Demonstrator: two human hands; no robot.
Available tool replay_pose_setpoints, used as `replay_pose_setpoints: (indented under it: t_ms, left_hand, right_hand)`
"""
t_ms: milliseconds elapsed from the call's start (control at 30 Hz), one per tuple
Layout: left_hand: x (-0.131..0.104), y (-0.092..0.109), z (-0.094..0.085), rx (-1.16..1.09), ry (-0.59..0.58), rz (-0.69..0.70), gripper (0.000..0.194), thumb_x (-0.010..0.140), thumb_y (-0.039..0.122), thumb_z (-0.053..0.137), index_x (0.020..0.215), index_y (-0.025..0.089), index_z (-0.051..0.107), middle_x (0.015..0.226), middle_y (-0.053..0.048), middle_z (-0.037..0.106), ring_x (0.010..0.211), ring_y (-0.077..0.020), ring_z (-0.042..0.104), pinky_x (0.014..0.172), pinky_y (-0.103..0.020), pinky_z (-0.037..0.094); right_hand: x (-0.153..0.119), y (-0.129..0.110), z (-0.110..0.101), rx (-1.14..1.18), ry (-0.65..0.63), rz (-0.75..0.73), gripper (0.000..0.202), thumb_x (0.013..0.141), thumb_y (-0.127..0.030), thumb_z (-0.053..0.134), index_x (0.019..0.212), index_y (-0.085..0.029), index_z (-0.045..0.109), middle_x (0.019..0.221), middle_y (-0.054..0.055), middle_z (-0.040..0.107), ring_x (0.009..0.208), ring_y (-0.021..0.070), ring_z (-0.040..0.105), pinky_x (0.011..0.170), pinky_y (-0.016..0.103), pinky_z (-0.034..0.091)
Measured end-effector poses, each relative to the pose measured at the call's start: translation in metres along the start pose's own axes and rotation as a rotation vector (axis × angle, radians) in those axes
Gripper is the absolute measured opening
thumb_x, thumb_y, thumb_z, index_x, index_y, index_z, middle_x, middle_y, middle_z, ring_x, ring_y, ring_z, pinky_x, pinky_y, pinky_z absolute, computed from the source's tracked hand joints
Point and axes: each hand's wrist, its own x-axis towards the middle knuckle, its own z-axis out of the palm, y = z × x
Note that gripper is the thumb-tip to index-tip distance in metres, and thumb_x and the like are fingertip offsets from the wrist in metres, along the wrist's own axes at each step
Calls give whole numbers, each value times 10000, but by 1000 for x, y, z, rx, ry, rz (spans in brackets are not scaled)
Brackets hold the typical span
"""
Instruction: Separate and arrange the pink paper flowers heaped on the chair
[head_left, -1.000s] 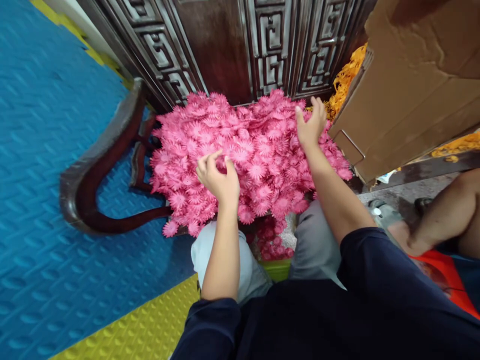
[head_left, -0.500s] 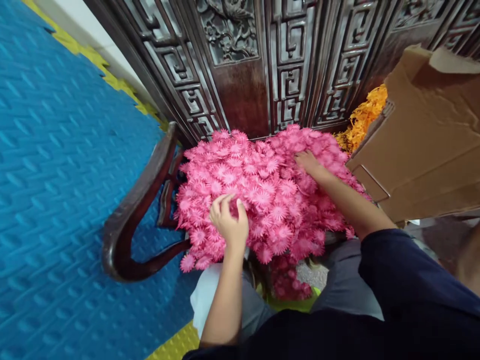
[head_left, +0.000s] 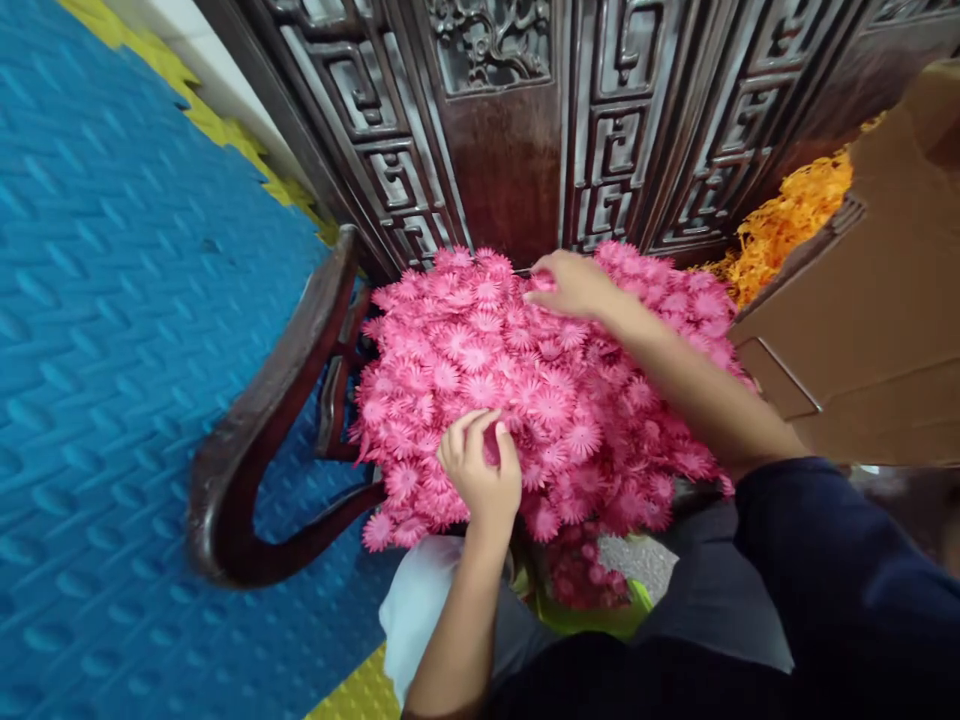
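A broad heap of pink artificial flowers (head_left: 465,355) with spiky petals lies in front of me, above my lap. My left hand (head_left: 484,470) hovers over the near side of the heap, fingers curved and thumb apart, with only pink showing in the gap. At the far side, my right hand (head_left: 574,285) reaches across the flowers, thumb and fingers spread around nothing I can make out. Its fingertips are at the blooms by the carved wood, and whether they touch is unclear.
A curved dark wooden armrest (head_left: 262,400) stands at the left over blue matting (head_left: 112,350). Carved wooden panelling (head_left: 506,180) rises behind the flowers. On the right are a cardboard box (head_left: 885,300) and orange flowers (head_left: 795,220). A yellow-green container (head_left: 600,620) sits below, between my legs.
My right hand has moved left and farther away, from the right part of the heap to its back middle. The left hand keeps its curved pose. My view has shifted slightly.
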Motion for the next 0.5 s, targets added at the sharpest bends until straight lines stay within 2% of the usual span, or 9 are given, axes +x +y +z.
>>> replay_pose_setpoints:
  t_ms: [100,167,233,300,333,400,500]
  left_hand:
    - [1,0,-1,-18,13,-34,149,852,218,538,912,201,673,948,-85,663,942,-229,591,879,-386,410]
    - [0,0,-1,-39,17,-54,153,856,219,536,914,196,675,950,-85,660,944,-223,588,884,-377,409]
    - [0,0,-2,-62,21,-63,155,859,218,532,912,191,675,946,-80,657,940,-214,585,888,-368,408]
    - [0,0,-3,-83,23,-71,156,860,216,531,913,188,675,945,-72,654,942,-206,582,895,-360,404]
    - [0,0,-4,-93,24,-79,156,860,215,531,914,188,675,946,-69,653,944,-203,580,900,-356,402]
    - [0,0,-5,-108,23,-98,156,861,213,532,920,187,675,952,-66,653,953,-198,576,909,-349,395]
    - [1,0,-8,-126,23,-118,157,863,212,530,916,185,675,948,-65,655,956,-194,577,909,-343,393]
  right_hand:
    - [7,-63,32,35,-15,-133,713,817,-595,520,1314,-83,523,1469,232,378,1355,410,357,1130,547,259]
    - [14,-93,53,78,-27,-216,843,765,-649,553,1413,-126,417,1556,206,226,1446,410,176,1180,570,83]
    - [26,-107,71,106,-109,-212,1041,669,-657,655,1495,-169,253,1595,184,84,1474,408,23,1177,585,10]
    - [38,-107,86,77,-275,-89,1219,590,-556,768,1525,-164,91,1596,199,-19,1467,423,-40,1162,611,35]
    - [43,-105,94,34,-350,-42,1267,564,-499,802,1526,-150,55,1590,218,-39,1464,434,-31,1153,624,64]
    - [49,-96,107,-60,-398,-4,1223,576,-439,804,1519,-117,95,1584,243,-8,1457,449,52,1139,631,134]
    - [49,-88,123,-123,-295,-2,967,678,-316,728,1485,-99,241,1533,261,241,1366,429,347,1097,592,291]
